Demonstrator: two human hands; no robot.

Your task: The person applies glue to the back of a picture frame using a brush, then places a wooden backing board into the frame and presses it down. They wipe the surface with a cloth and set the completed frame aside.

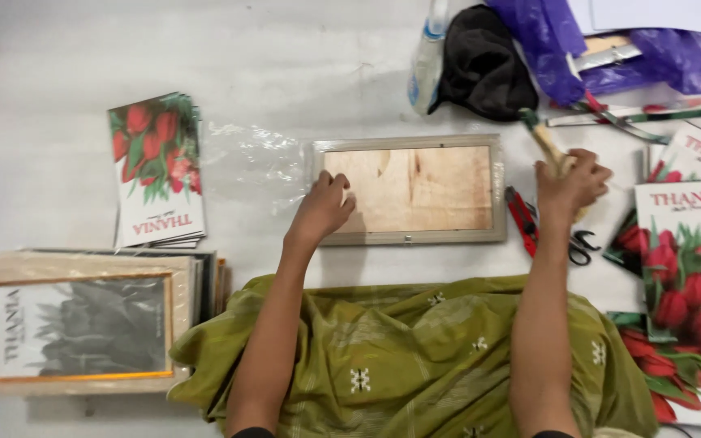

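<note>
A pale wooden picture frame (412,189) lies face down on the white surface, its brown backing board showing. My left hand (323,207) rests on the frame's left edge, fingers curled on it. My right hand (571,183) is to the right of the frame, closed around the wooden handle of a brush (543,138) that points up and to the left. Red pliers and black scissors (529,223) lie just below that hand.
A stack of tulip prints (156,170) lies at the left, beside clear plastic wrap (253,162). Stacked frames (83,324) sit at lower left. More tulip prints (687,268) lie right. A bottle (427,61), black cloth (484,65) and purple bag (659,53) are behind. Green fabric (415,357) covers my lap.
</note>
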